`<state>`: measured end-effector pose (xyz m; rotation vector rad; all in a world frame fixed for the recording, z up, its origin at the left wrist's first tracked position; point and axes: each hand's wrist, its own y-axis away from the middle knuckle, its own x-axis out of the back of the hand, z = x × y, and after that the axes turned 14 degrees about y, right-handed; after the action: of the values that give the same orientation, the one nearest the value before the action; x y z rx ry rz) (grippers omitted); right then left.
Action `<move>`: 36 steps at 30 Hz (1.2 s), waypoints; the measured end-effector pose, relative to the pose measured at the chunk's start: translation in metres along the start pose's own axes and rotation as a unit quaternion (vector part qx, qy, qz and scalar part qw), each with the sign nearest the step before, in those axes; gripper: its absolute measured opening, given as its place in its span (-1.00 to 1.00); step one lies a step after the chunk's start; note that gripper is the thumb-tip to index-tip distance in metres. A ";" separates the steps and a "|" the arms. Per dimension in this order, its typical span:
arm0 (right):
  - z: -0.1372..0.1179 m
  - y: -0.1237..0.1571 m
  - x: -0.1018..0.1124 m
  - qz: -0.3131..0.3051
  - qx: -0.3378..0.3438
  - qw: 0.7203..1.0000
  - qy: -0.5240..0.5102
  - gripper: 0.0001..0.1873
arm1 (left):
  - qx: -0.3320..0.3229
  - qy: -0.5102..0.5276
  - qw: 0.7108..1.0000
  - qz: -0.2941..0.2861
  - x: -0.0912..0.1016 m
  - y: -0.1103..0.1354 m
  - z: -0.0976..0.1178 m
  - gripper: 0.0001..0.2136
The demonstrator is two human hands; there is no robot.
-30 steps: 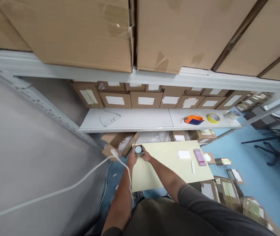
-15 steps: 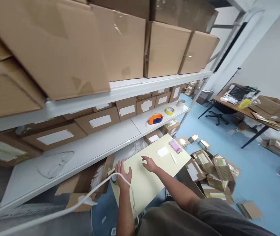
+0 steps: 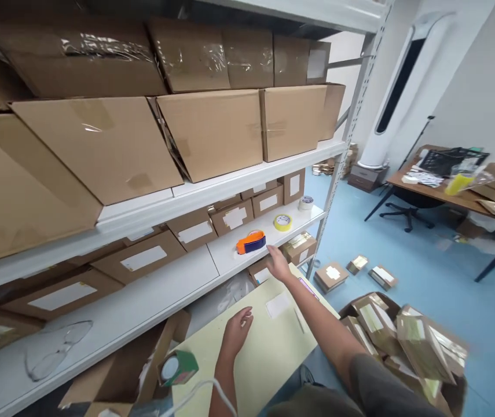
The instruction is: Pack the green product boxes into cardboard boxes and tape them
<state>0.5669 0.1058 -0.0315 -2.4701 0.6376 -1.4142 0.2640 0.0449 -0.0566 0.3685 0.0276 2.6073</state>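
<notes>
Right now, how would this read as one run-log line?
right hand: open, stretched toward orange tape dispenser on shelf, not touching | left hand: open, over yellow table | green box: by table's left edge

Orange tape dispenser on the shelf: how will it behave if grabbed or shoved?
Probably rigid: the orange tape dispenser looks like moulded plastic, so no flex. Likely light enough for the open right hand near it. It sits low on the smooth white shelf, so a shove should slide it, not roll or tip it.
</notes>
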 end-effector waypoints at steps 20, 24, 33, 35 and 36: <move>0.009 -0.002 0.010 -0.042 0.207 0.975 0.065 -0.67 | -0.003 -0.010 0.985 0.174 -0.031 0.052 0.006 -0.57; 0.005 0.073 0.010 -0.021 0.230 0.971 0.067 -0.79 | -0.008 0.012 0.984 0.180 -0.027 0.067 0.004 -0.57; -0.014 0.219 -0.014 -0.135 0.181 0.967 0.116 -0.85 | 0.030 0.047 0.974 0.221 -0.002 0.149 -0.034 -0.56; -0.019 0.237 -0.022 -0.189 0.166 0.959 0.130 -0.82 | 0.055 0.052 0.968 0.239 -0.002 0.174 -0.051 -0.57; -0.020 0.244 -0.027 -0.214 0.157 0.955 0.136 -0.81 | 0.070 0.054 0.965 0.245 -0.002 0.187 -0.058 -0.57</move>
<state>0.4749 -0.0957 -0.1383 -2.2581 -0.0972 -1.8615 0.1612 -0.1168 -0.0966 0.3110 0.1797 3.1253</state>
